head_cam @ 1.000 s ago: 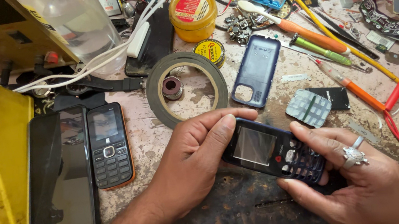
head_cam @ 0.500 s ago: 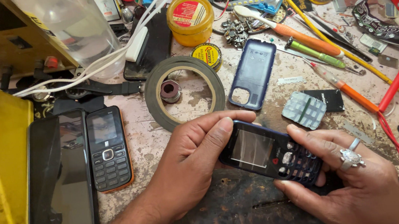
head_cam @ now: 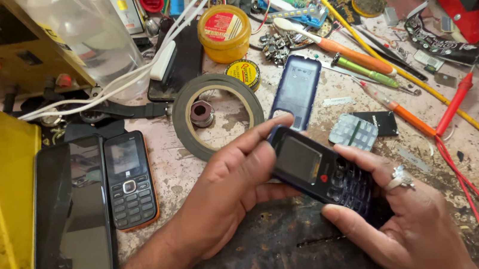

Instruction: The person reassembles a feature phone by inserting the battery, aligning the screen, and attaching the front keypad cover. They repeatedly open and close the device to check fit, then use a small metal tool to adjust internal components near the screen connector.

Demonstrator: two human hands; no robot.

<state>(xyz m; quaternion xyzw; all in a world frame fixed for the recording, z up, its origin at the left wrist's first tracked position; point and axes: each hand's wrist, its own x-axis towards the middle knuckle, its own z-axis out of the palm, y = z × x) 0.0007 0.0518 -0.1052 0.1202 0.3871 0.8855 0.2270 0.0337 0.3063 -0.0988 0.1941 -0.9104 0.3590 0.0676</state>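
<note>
Two bare hands clamped on a black keypad phone held tilted above the near-centre workbench, left hand gripping its screen end, forefinger stretched over the top edge, ringed right hand cupping the keypad end, thumb beneath

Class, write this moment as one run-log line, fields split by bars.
left hand: holds keypad phone top end | right hand: grips keypad end | nearby: tape roll, blue back cover
</note>
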